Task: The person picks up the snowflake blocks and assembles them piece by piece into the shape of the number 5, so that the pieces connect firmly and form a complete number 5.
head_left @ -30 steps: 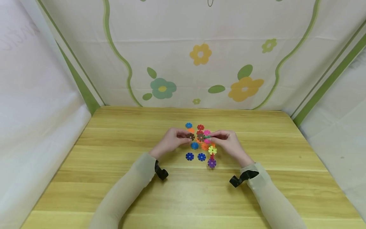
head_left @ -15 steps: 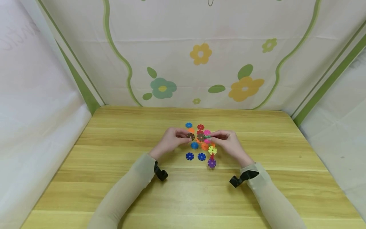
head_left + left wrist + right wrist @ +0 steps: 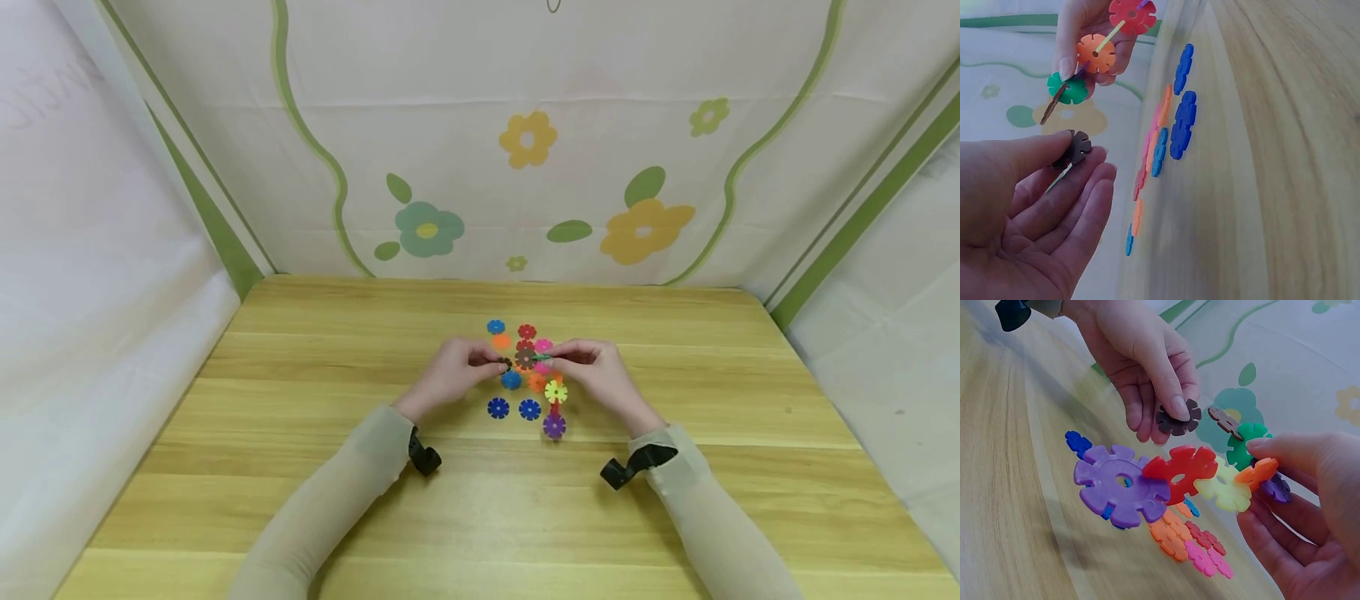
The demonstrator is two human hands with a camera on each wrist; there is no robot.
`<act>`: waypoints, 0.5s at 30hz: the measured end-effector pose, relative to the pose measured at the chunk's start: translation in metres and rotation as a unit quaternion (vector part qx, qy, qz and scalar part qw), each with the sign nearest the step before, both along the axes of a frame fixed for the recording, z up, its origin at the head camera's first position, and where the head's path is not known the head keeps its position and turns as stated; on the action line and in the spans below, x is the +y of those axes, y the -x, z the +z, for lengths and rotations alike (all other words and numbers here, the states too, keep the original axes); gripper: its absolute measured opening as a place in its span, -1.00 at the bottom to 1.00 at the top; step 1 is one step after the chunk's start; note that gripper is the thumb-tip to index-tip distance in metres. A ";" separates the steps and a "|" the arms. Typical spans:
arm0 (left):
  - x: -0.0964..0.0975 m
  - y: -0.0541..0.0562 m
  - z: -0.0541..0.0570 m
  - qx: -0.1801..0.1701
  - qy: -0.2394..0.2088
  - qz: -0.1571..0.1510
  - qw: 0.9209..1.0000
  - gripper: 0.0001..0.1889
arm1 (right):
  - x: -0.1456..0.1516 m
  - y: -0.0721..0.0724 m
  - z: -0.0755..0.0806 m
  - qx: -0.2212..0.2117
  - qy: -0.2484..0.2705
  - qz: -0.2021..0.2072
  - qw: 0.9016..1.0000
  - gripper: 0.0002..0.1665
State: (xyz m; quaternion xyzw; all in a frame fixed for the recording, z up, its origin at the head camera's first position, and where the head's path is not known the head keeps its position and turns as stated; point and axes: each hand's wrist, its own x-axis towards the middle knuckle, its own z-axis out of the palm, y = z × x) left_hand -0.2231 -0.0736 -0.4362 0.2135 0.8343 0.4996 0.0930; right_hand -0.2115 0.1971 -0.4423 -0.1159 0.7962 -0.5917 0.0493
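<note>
My left hand (image 3: 453,372) pinches a dark brown notched plastic disc (image 3: 1178,417) between thumb and fingers. Something pale and thin shows behind that disc in the left wrist view; what it is I cannot tell. My right hand (image 3: 600,373) grips a chain of interlocked notched discs by its green disc (image 3: 1067,89) end. From there the chain runs through dark purple, orange (image 3: 1256,474), yellow (image 3: 1225,487) and red (image 3: 1182,475) to a purple disc (image 3: 1122,485). A brown disc (image 3: 1225,422) sticks out from the green one, a small gap away from the left hand's disc.
Loose discs lie on the wooden table (image 3: 480,517) beneath the hands: dark blue (image 3: 498,408), lighter blue (image 3: 496,327), orange (image 3: 501,342), red (image 3: 527,332) and pink (image 3: 1200,558). A flower-printed cloth (image 3: 450,158) hangs behind the table.
The left hand has shifted slightly toward the right hand and tilted its brown disc, which now shows less of its face in the head view. The right hand and chain have barely moved.
</note>
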 end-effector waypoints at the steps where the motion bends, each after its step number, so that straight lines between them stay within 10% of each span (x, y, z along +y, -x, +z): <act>1: 0.000 0.000 0.000 0.001 -0.002 -0.003 1.000 -0.92 | 0.000 0.000 0.000 0.000 -0.002 0.000 1.000 -0.70; 15: 0.003 -0.004 -0.001 0.037 0.014 -0.002 0.999 -0.82 | -0.004 0.000 0.000 0.004 -0.010 0.017 1.000 -0.79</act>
